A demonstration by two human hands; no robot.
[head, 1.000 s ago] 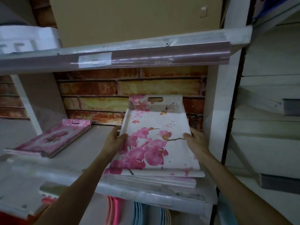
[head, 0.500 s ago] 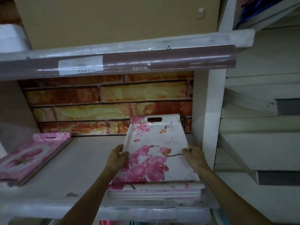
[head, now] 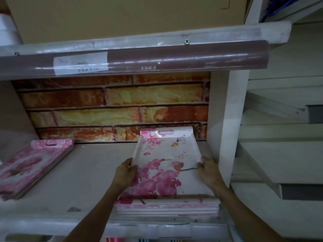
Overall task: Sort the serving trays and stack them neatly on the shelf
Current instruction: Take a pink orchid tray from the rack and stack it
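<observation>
A white serving tray with pink orchids point(head: 166, 154) lies on top of a stack of like trays point(head: 167, 207) at the right end of the shelf point(head: 90, 173). My left hand point(head: 126, 172) grips the top tray's left rim. On its right rim my right hand point(head: 208, 171) does the same. The tray's handle slot points at the back wall. A second stack of pink floral trays point(head: 33, 165) rests at the shelf's left end.
A white upright post point(head: 229, 130) stands close beside the right stack. Above, the upper shelf edge point(head: 139, 56) carries a clear price strip. A brick-pattern back wall point(head: 115, 109) closes the shelf. More coloured trays show below the shelf front.
The tray has slid deeper onto the shelf and settled flat on the stack, with both hands still on its rims. The view has tilted upward.
</observation>
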